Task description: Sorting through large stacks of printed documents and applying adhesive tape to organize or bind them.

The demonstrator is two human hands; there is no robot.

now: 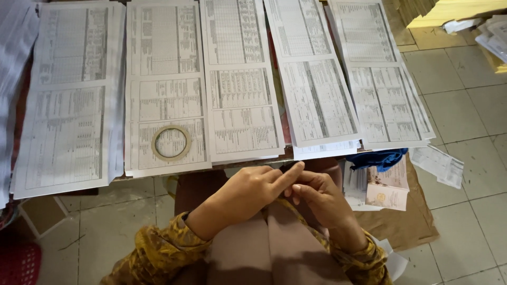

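One head-worn camera looks steeply down, close over the lap, toward the table edge.

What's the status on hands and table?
Left hand and right hand touching over lap, index finger extended, no object visible in them. Tan ring-shaped tape roll lying on printed paper stacks. Nothing between.

Print on the paper stacks too small to read, leftmost stack cut off by frame edge
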